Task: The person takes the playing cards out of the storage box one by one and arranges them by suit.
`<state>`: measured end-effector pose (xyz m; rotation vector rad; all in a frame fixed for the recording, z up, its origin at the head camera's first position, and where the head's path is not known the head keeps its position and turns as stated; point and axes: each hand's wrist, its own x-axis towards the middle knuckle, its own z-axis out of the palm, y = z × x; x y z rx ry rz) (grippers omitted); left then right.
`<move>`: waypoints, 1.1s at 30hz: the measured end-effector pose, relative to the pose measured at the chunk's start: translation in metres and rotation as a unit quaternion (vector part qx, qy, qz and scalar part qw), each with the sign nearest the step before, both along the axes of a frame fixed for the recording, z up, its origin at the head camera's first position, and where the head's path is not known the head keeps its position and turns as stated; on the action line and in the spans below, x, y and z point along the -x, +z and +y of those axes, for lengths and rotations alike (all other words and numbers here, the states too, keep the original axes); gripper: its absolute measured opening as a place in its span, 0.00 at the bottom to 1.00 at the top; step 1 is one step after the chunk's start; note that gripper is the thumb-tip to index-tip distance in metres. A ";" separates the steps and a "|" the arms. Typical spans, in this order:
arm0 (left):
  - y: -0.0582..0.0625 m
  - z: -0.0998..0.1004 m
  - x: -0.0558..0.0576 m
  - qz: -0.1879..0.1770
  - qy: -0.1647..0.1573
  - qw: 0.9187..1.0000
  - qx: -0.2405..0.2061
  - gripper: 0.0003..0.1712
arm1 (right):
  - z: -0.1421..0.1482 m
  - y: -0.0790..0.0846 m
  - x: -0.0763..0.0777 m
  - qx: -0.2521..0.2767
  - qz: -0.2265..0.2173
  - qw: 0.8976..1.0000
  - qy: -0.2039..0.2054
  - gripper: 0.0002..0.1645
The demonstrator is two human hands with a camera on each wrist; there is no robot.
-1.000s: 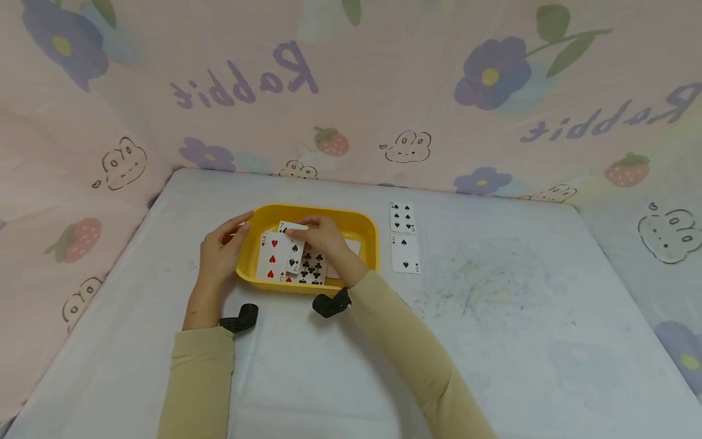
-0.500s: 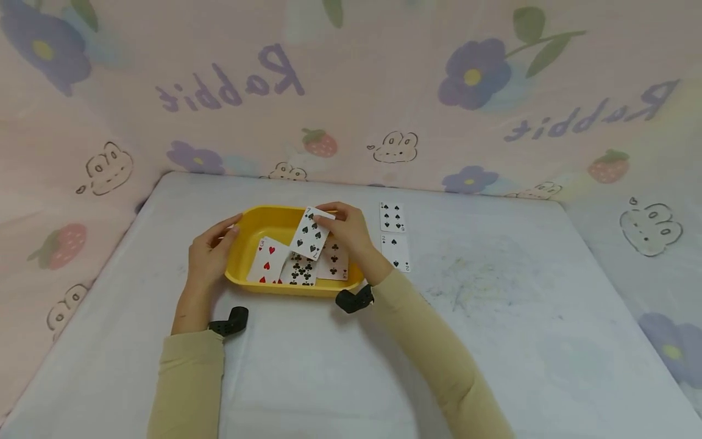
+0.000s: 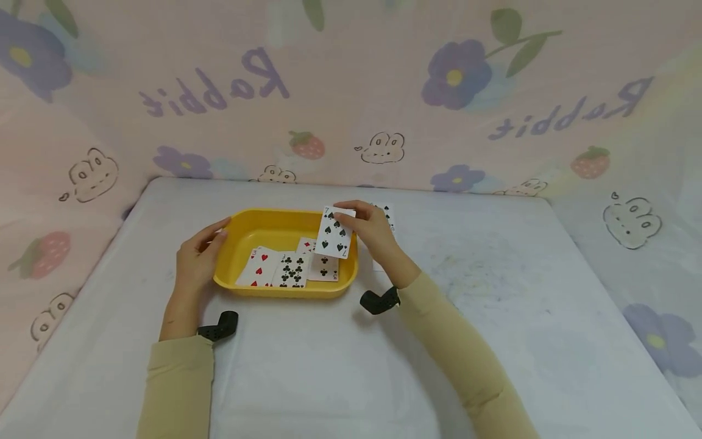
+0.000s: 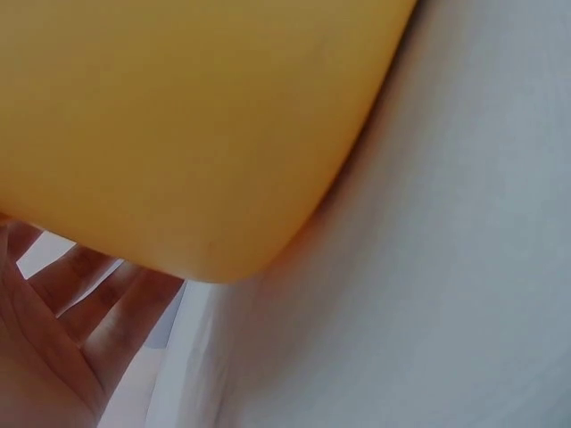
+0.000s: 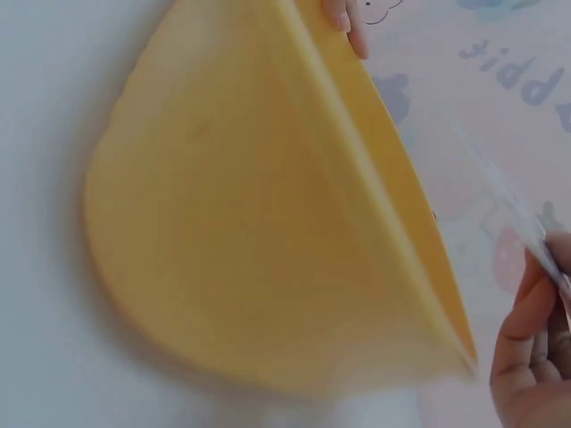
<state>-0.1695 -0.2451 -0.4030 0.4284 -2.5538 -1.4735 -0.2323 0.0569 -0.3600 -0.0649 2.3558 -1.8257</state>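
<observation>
My right hand (image 3: 368, 227) pinches a seven of spades playing card (image 3: 334, 235) by its upper right corner, face up, over the right end of a yellow tray (image 3: 285, 292). Edge-on, the card (image 5: 504, 183) appears as a thin strip in the right wrist view. At the tray's left end, my left hand (image 3: 198, 256) holds the rim; fingers (image 4: 129, 325) lie along the outer wall. Inside the tray are a hearts card (image 3: 258, 268), a clubs card (image 3: 292, 270), another clubs card (image 3: 323, 268) and a diamonds card (image 3: 304, 245), partly overlapping.
Beyond the tray's right end, a spades card (image 3: 387, 214) lies on the white-covered table (image 3: 482, 341), mostly behind my right hand. Of a second card (image 3: 377, 266) below it, only an edge shows. A printed cloth (image 3: 340, 91) rises behind the table.
The right hand has lifted the seven of spades off the other cards and carried it right, to the tray's right end. The left hand stays at the tray's left rim.
</observation>
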 end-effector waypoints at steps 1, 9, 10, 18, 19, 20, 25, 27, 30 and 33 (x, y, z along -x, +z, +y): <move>0.000 0.000 0.000 0.001 0.000 1.000 -0.001 0.24 | 0.003 0.000 -0.001 -0.002 -0.001 1.000 0.002 0.17; -0.001 0.001 0.000 -0.007 0.010 1.000 -0.014 0.24 | 0.036 -0.001 -0.011 -0.035 0.000 0.999 0.005 0.17; -0.001 0.001 0.000 -0.007 0.011 1.000 -0.016 0.24 | 0.040 -0.002 -0.012 -0.038 -0.004 0.999 0.003 0.17; -0.002 0.000 0.000 0.000 0.003 1.000 -0.013 0.24 | 0.069 -0.014 -0.026 -0.069 -0.023 0.997 -0.002 0.19; -0.002 0.000 0.000 0.001 0.002 1.000 -0.011 0.24 | 0.072 -0.016 -0.028 -0.071 -0.026 0.997 -0.001 0.19; -0.001 -0.001 0.000 0.002 0.002 1.000 -0.008 0.24 | 0.075 -0.019 -0.030 -0.073 -0.028 0.997 0.001 0.19; 0.000 -0.002 0.000 0.001 0.002 1.000 -0.005 0.24 | 0.088 -0.032 -0.040 -0.080 -0.025 0.996 0.021 0.19; 0.000 -0.002 0.000 0.000 0.003 1.000 -0.007 0.23 | 0.091 -0.037 -0.044 -0.083 -0.026 0.996 0.029 0.19; -0.001 -0.001 0.000 0.000 0.004 1.000 -0.007 0.23 | 0.095 -0.043 -0.049 -0.093 -0.030 0.995 0.034 0.18; -0.002 0.000 0.000 -0.003 0.005 1.000 -0.009 0.24 | 0.100 -0.048 -0.054 -0.116 -0.026 0.992 0.041 0.18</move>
